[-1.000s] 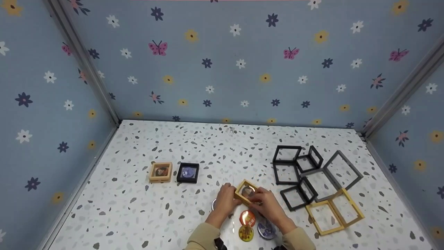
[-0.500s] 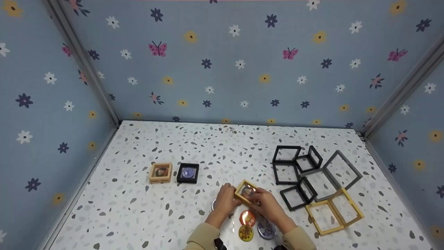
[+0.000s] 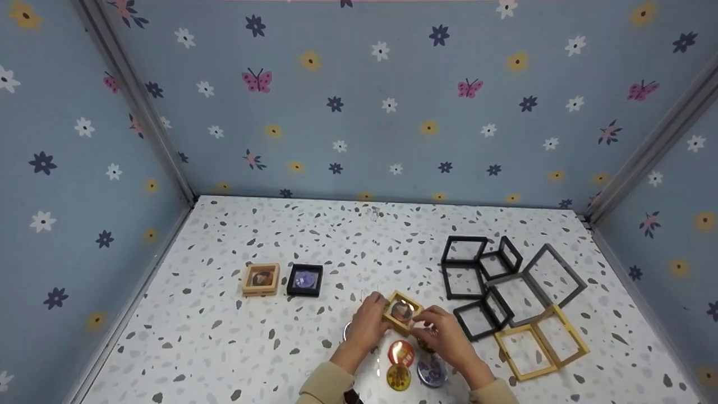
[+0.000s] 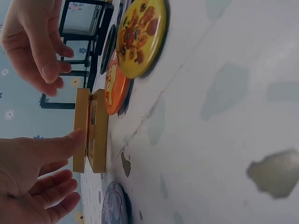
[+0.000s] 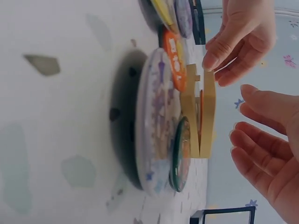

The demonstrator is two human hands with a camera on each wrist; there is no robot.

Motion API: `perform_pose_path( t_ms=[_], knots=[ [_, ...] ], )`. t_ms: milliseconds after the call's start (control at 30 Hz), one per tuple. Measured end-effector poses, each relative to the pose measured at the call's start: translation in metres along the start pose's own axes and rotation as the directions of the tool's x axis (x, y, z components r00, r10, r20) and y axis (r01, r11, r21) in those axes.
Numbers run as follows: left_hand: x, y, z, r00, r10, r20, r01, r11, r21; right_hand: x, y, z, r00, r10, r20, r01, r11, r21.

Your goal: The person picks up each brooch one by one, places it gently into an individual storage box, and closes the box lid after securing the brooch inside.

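A small yellow display frame (image 3: 404, 311) with a round picture badge (image 3: 402, 311) behind its clear window sits between both hands, low over the speckled table. My left hand (image 3: 367, 325) holds its left corner, the thumb at the near side. In the left wrist view the frame's two halves stand slightly apart along one edge. My right hand (image 3: 446, 336) is beside the frame's right corner, fingers loosely bent, with a gap to the frame in the right wrist view. Near the hands lie an orange badge (image 3: 401, 353), a yellow badge (image 3: 399, 377), a purple-and-white badge (image 3: 432, 371) and a green-rimmed badge (image 5: 181, 154).
On the left stand a light wooden frame (image 3: 261, 279) and a black frame (image 3: 304, 280), each with a badge inside. Several unfolded frames lie at right, including a grey one (image 3: 555, 275) and a yellow one (image 3: 541, 343). Flowered blue walls (image 3: 359, 112) enclose the table.
My right hand has drawn off the yellow frame to the right, uncovering its right corner and a badge below. My left hand has stayed at the frame, shifting only slightly.
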State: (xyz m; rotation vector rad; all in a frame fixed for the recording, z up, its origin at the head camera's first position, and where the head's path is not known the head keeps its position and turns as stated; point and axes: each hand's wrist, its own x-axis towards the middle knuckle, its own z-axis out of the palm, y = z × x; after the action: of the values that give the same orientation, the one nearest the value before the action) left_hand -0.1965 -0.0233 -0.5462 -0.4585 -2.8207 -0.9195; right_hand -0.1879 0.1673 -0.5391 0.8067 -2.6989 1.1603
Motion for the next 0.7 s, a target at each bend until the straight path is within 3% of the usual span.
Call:
perform_pose_path(
  t_ms=[167, 333, 567, 633, 700],
  knots=[
    [-0.001, 0.0, 0.001, 0.982, 0.186, 0.021, -0.187, 0.979, 0.081, -0.01, -0.001, -0.01, 0.991, 0.026, -0.132, -0.032, 0.999, -0.039],
    [-0.001, 0.0, 0.003, 0.954, 0.295, 0.059, -0.301, 0.936, 0.18, -0.019, 0.0, -0.021, 0.954, 0.052, -0.295, -0.08, 0.993, -0.083],
    [0.0, 0.0, 0.007, 0.93, 0.365, 0.042, -0.364, 0.895, 0.257, -0.03, 0.004, -0.037, 0.877, 0.115, -0.466, -0.181, 0.978, -0.099],
    [0.0, 0.0, 0.008, 0.93, 0.366, 0.042, -0.364, 0.894, 0.261, -0.032, 0.007, -0.041, 0.857, 0.129, -0.5, -0.205, 0.974, -0.1],
    [0.0, 0.0, 0.009, 0.939, 0.341, 0.038, -0.341, 0.916, 0.214, -0.034, 0.009, -0.044, 0.835, 0.125, -0.536, -0.213, 0.971, -0.105]
  ],
)
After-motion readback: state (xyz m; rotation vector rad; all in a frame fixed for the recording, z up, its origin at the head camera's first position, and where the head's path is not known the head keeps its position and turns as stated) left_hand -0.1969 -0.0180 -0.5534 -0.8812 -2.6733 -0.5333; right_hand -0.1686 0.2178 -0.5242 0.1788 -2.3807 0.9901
